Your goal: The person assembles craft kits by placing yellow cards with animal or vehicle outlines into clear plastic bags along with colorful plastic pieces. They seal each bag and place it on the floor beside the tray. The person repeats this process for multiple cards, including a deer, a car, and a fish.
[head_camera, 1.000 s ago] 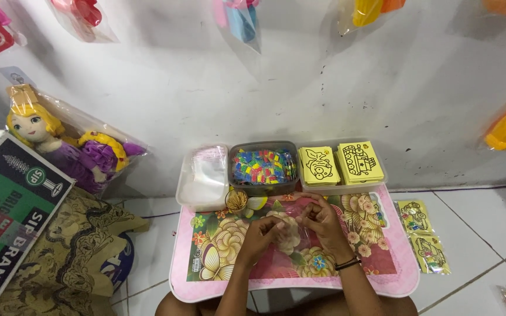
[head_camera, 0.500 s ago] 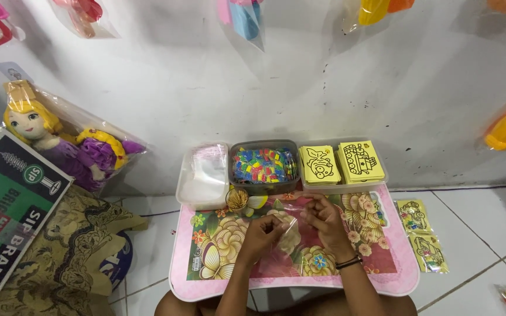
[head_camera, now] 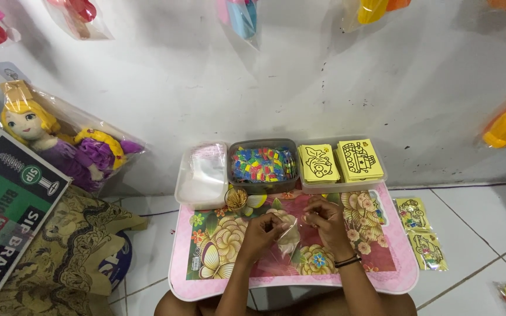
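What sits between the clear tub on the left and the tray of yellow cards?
In the head view, a grey tub of small colourful pieces sits between the clear tub and the tray of yellow cards, all along the wall.

Left hand [head_camera: 263, 232]: forearm raised from below, fingers curled inward, pinching. Right hand [head_camera: 326, 224]: fingers bent, tips pinched toward the left; dark band on its wrist. Hands close together.

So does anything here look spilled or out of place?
Nothing spilled. Only oddity: two small yellow picture packets lie on the white tiled floor, off the pink floral table, while similar yellow cards sit stacked in a tray.
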